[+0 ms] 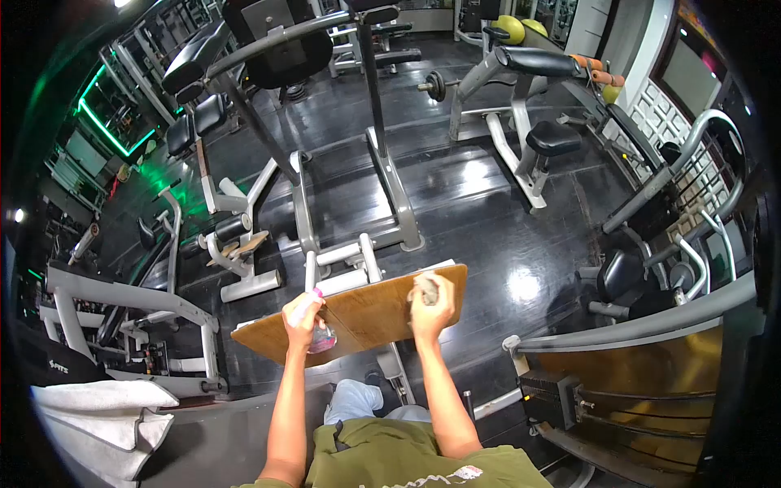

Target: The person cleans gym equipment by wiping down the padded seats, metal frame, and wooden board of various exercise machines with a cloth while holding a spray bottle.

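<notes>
My left hand [298, 328] is wrapped round the neck of a clear spray bottle [323, 340] with a pink tip and pinkish liquid or label low on its body. The bottle is in front of the left half of a wide brown board [368, 313], which is part of a gym machine with a pale metal frame. Over the board's right end, my right hand [432, 315] is closed on a crumpled greyish-beige cloth [426, 287]. The cloth appears to be against the board's surface, though firm contact is hard to make out.
Ahead stands a tall grey machine frame [390, 187] on the dark floor. A padded bench machine [537, 65] is farther right. White towels [102, 419] drape at lower left, beside another metal frame [134, 301]. A machine with a curved rail [643, 313] is close on my right.
</notes>
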### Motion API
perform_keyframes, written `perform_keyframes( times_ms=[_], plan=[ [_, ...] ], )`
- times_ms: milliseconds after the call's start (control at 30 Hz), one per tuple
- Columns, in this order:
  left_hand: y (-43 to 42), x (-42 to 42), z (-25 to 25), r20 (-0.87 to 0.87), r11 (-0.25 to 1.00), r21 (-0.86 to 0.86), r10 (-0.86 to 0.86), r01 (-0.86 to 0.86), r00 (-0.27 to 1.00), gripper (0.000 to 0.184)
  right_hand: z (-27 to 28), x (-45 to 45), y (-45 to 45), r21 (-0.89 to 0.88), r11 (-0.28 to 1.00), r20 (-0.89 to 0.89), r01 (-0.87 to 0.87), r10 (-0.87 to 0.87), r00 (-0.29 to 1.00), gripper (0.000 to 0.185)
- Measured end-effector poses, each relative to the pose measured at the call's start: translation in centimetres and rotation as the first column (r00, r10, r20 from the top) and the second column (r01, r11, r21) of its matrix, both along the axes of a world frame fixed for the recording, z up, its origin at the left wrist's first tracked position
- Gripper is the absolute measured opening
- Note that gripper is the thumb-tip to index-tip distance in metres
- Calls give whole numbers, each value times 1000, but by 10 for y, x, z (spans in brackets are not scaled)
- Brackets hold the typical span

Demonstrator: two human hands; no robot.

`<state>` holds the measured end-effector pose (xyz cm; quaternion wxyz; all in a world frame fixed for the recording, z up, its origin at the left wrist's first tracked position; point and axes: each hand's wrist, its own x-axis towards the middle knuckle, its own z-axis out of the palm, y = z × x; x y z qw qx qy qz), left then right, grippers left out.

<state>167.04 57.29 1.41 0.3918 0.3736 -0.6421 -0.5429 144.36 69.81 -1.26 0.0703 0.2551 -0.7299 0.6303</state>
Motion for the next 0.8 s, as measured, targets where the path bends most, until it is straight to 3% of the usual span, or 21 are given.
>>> perform_keyframes(
  times_ms=[100,167,233,300,433,567,800],
  plan=[
    [-3,2,-3,-9,1000,10,-19,19,1000,19,-6,-1,8,3,993,-18,-117,117,993,27],
    [-3,3,-2,-1,999,10,-31,31,1000,19,-13,-21,17,50,996,-38,-79,81,996,25],
    [-4,5,-2,7,999,11,-45,45,999,20,-9,-41,23,32,999,132,38,-42,990,19],
    [-4,5,-3,8,999,7,-49,49,999,21,-6,-56,22,53,987,173,150,-157,972,17],
    [-1,4,-3,-5,999,-26,-44,44,999,21,-8,-53,10,-1,971,239,237,-230,943,20],
    [-1,4,-6,-23,998,-56,-36,35,999,23,-18,-38,10,-22,981,188,192,-184,965,22],
    [1,6,-7,-6,997,-64,-50,50,999,22,-96,-34,32,60,971,333,231,-238,912,21]
  ],
)
